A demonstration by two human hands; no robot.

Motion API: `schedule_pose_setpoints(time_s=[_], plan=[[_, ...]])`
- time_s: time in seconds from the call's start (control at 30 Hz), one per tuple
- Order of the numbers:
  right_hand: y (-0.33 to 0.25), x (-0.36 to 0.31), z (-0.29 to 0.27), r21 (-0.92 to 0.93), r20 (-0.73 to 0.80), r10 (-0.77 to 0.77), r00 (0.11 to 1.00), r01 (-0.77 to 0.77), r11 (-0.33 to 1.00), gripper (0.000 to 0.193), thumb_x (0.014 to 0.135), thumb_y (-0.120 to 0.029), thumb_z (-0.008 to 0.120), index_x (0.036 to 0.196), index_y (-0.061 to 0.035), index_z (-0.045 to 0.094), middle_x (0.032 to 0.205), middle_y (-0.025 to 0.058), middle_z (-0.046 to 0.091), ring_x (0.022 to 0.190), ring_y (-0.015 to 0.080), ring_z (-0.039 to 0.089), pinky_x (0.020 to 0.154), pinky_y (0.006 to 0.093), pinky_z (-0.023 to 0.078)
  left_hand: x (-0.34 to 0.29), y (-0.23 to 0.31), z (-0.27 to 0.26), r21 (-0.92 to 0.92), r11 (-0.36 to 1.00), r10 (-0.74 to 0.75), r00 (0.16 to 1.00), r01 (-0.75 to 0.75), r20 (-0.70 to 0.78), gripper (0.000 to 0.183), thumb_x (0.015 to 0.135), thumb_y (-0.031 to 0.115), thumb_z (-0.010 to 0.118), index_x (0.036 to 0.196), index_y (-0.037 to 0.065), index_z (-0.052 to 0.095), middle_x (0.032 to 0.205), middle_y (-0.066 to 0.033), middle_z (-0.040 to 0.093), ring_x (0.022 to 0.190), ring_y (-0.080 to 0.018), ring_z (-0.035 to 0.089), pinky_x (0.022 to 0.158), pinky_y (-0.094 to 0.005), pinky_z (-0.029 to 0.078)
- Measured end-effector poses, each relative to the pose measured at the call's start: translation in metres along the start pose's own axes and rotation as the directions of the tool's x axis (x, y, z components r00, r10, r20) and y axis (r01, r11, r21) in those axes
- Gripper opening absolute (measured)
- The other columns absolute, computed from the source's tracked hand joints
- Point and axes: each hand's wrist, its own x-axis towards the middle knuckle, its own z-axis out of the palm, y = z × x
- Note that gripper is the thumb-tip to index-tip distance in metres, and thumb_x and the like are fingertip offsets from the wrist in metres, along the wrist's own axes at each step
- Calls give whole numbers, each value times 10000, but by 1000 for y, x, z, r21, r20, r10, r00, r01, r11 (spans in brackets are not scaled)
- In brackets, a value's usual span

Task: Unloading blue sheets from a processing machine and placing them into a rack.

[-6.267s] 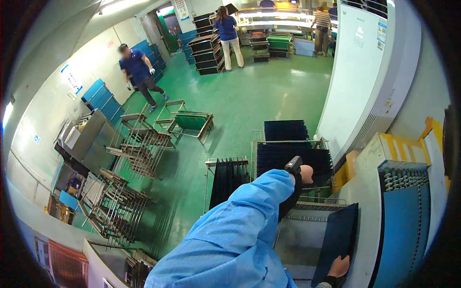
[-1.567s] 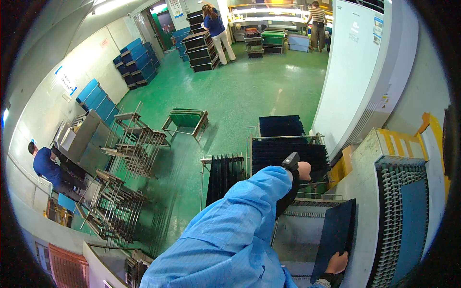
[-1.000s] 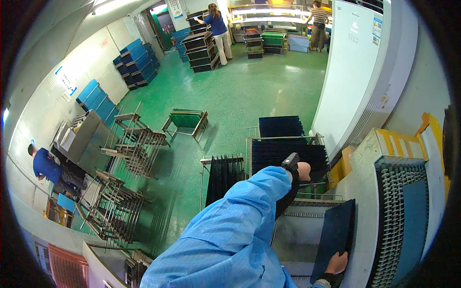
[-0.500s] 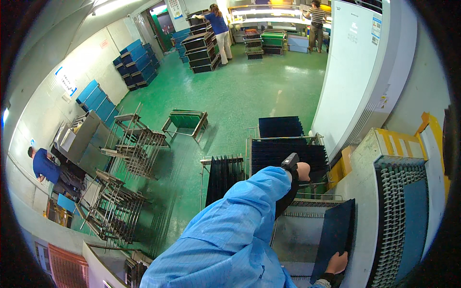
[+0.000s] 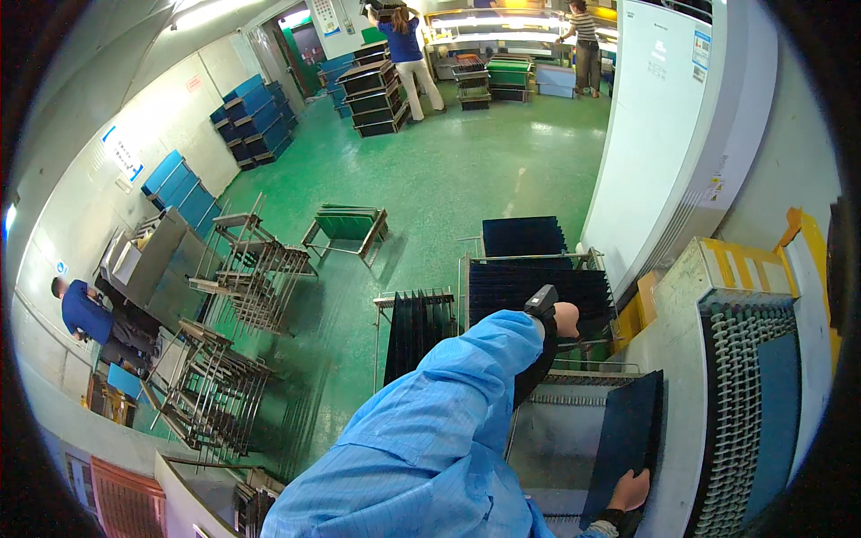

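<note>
My right hand [image 5: 630, 490] is closed on the near end of a dark blue panel [image 5: 630, 421], which stands tilted at the right side of a wire rack [image 5: 592, 368]. Farther forward, my left hand [image 5: 566, 320] reaches over a rack tightly filled with dark panels [image 5: 516, 285]. Its fingers are hidden from this view. A black device [image 5: 542, 300] sits at the left wrist. Beneath the blue left sleeve [image 5: 430, 403] something dark shows, but I cannot tell whether the left hand holds it.
A conveyor with rollers [image 5: 731, 412] and a blue panel stands at my right. Another rack of dark panels [image 5: 417, 327] is to the left. Metal racks [image 5: 256, 269] and a small rack of green panels [image 5: 348, 229] stand on the green floor. Several people work farther off.
My hands and the panel have hardly moved. At the back, one person now lifts a dark rack above the stack; the other stretches an arm toward the bench.
</note>
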Motion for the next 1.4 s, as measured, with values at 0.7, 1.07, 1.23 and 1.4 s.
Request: schedule_pose_setpoints(time_s=[0.7, 1.07, 1.23, 1.4], plan=[[1, 1, 3, 7, -17, -21, 1000, 22, 1000, 341, 788, -182, 590, 1069, 11, 579, 1012, 218, 630, 935, 388, 594, 795, 456, 466, 4, -4, 6, 47, 999, 11, 998, -7, -68, 358, 766, 356, 616, 700, 9, 675, 687, -128, 650, 664, -302, 622, 613, -427, 488], [0, 0, -3, -1, 4, 1, 1000, -1, 1000, 334, 781, -182, 615, 1054, 8, 579, 1007, 218, 631, 929, 384, 598, 793, 454, 468, 0, 1, 3, -5, 999, 50, 996, -51, -70, 347, 770, 350, 627, 692, 14, 662, 673, -118, 643, 642, -285, 614, 592, -418, 478], [-6, 0, -6, 11, 35, -2, 999, 1, 1000, 335, 782, -185, 616, 1055, 4, 577, 996, 218, 633, 923, 384, 600, 790, 452, 469, 4, -7, 8, -6, 999, 40, 996, -41, -74, 342, 765, 352, 636, 725, 14, 673, 704, -127, 653, 671, -294, 621, 614, -423, 487], [-1, 0, -4, -1, 17, 8, 1000, -8, 1000, 344, 784, -187, 609, 1065, 8, 576, 1004, 219, 631, 930, 381, 600, 793, 452, 468, 7, -1, 10, 29, 999, 33, 995, -30, -98, 347, 761, 357, 641, 753, 13, 683, 723, -143, 653, 700, -317, 624, 637, -436, 490]])
